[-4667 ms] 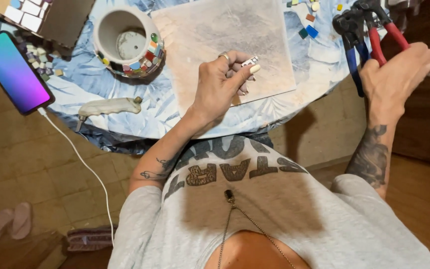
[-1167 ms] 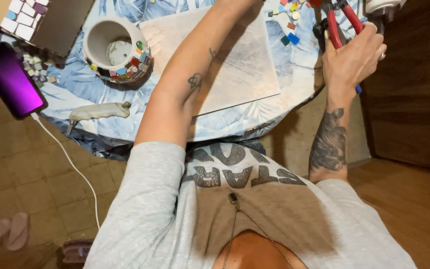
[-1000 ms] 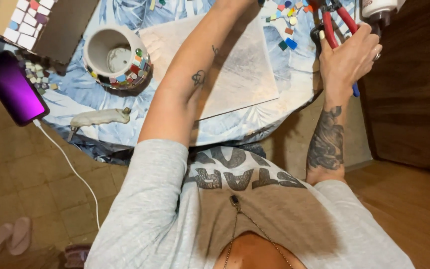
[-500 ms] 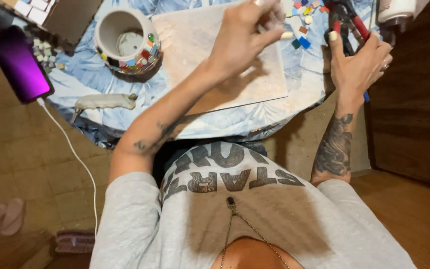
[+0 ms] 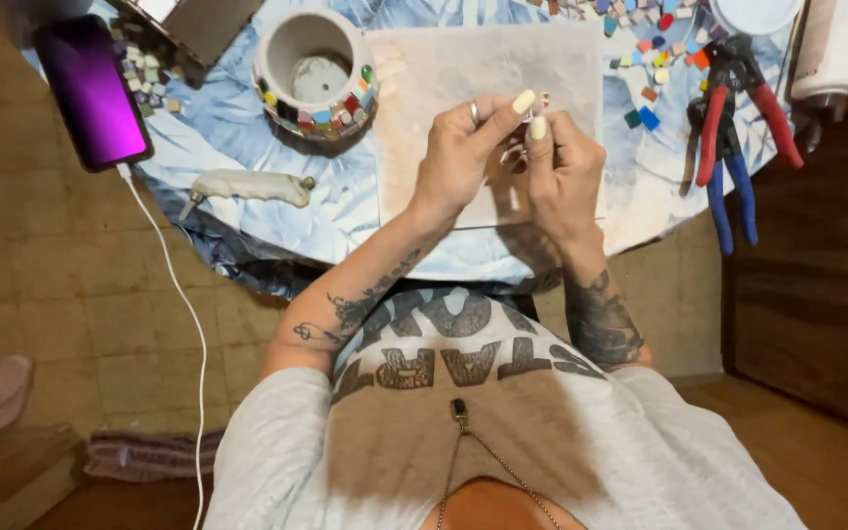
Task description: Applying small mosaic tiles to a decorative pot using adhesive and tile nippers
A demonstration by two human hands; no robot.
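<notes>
Table edge: the round table (image 5: pixel 247 128), draped in a blue patterned cloth, is being cut off by its curved rim just below the wrists; tiled floor is being shown beyond it at 6 and 9 o'clock.
Open room: the pale square board (image 5: pixel 444 69) is being left mostly bare above and to 9 o'clock of the hands; bare cloth is being seen between the board and the pot.
Crowded side: at 3 o'clock of the hands, red-handled pliers (image 5: pixel 753 93) and blue-handled pliers (image 5: pixel 728 186) are being kept lying on the cloth, with loose coloured tiles (image 5: pixel 645 93) scattered at 1 o'clock.
Other things: a mosaic-trimmed white pot (image 5: pixel 316 69) is being kept standing at 10 o'clock, a white-handled tool (image 5: pixel 247 185) is lying at 9 o'clock, and a lit phone (image 5: pixel 90 93) on a white cable is resting near the far rim.
Fingers: a small pale tile piece (image 5: pixel 534 106) is being pinched between thumb and fingertips of both hands; the remaining fingers are being curled in loosely.
Left hand: the left hand (image 5: pixel 463 152) is being held over the board, ringed finger uppermost, thumb pointing to 2 o'clock.
Right hand: the right hand (image 5: pixel 566 167) is being held touching the left, its back turned to the camera, the wrist over the table rim.
Arms: both tattooed forearms are being angled up from 6 o'clock, converging over the board.
</notes>
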